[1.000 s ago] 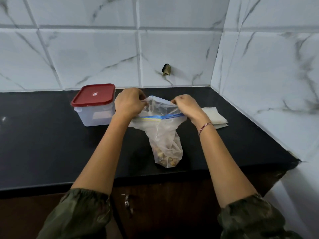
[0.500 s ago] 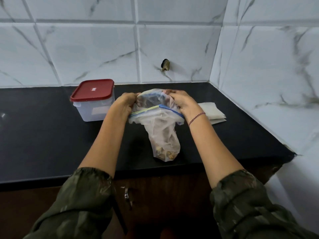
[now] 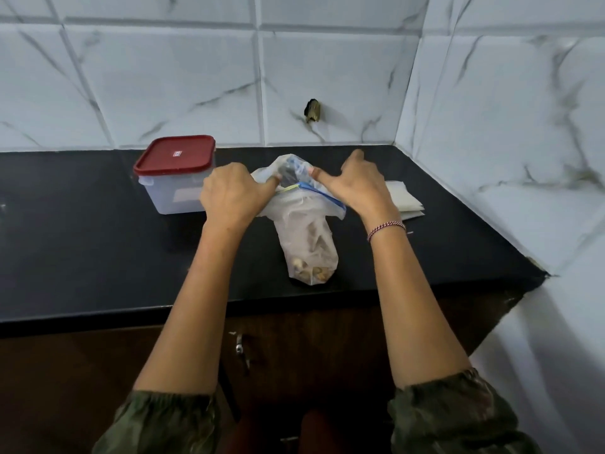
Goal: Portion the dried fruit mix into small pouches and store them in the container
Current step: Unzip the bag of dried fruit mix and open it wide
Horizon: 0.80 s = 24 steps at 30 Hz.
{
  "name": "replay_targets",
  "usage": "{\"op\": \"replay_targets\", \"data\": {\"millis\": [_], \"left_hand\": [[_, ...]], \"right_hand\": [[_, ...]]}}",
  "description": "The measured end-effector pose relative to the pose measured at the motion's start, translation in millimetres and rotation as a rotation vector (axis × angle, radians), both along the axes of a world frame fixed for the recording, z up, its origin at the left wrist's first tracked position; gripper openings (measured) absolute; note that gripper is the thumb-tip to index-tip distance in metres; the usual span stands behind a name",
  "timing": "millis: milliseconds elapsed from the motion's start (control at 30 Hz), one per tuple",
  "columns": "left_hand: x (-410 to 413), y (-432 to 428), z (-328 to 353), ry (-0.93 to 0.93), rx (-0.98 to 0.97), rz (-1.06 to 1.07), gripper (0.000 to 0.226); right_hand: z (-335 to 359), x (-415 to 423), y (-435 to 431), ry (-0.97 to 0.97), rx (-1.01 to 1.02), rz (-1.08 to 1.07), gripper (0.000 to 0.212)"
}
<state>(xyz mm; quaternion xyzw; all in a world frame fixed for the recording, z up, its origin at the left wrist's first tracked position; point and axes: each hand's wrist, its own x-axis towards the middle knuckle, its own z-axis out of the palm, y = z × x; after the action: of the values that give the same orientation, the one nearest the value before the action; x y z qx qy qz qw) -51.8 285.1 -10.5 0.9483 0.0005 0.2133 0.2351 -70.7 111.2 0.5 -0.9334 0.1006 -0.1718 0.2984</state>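
- The clear plastic zip bag [image 3: 309,237] stands on the black counter [image 3: 82,244], with the dried fruit mix [image 3: 311,273] at its bottom.
- My left hand [image 3: 229,198] and right hand [image 3: 355,188] each pinch the bag's open mouth, one on either side.
- Just left of the bag sits the clear square container with a red lid [image 3: 173,178], closed.
- Right of the bag lie flat white pouches [image 3: 406,201].

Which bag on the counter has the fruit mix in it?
The zip bag with the blue seal strip, its mouth held by the left hand and right hand; mix shows at its bottom. The pouches to its right lie flat.
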Motion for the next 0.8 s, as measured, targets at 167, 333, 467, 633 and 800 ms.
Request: {"op": "replay_targets", "data": {"millis": [167,333,467,633,800], "left_hand": [[-12,0,-18,0.142,-0.047,-0.082,0.066],[-16,-5,-35,0.231,-0.06,-0.122,0.068],[-9,-9,-43,0.297,-0.119,-0.105,0.037],[-1,-7,-49,0.363,-0.447,-0.133,0.021],[-8,-2,-39,0.545,-1.282,-0.252,0.009]], "right_hand": [[-13,-19,7,0.209,-0.003,0.059,0.082],[-40,-15,18,0.165,0.037,0.018,0.095],[-50,-10,21,0.167,0.004,0.011,0.066],[-59,-1,13,0.143,0.057,-0.011,0.023],[-68,1,3,-0.002,0.697,-0.004,0.018]]}}
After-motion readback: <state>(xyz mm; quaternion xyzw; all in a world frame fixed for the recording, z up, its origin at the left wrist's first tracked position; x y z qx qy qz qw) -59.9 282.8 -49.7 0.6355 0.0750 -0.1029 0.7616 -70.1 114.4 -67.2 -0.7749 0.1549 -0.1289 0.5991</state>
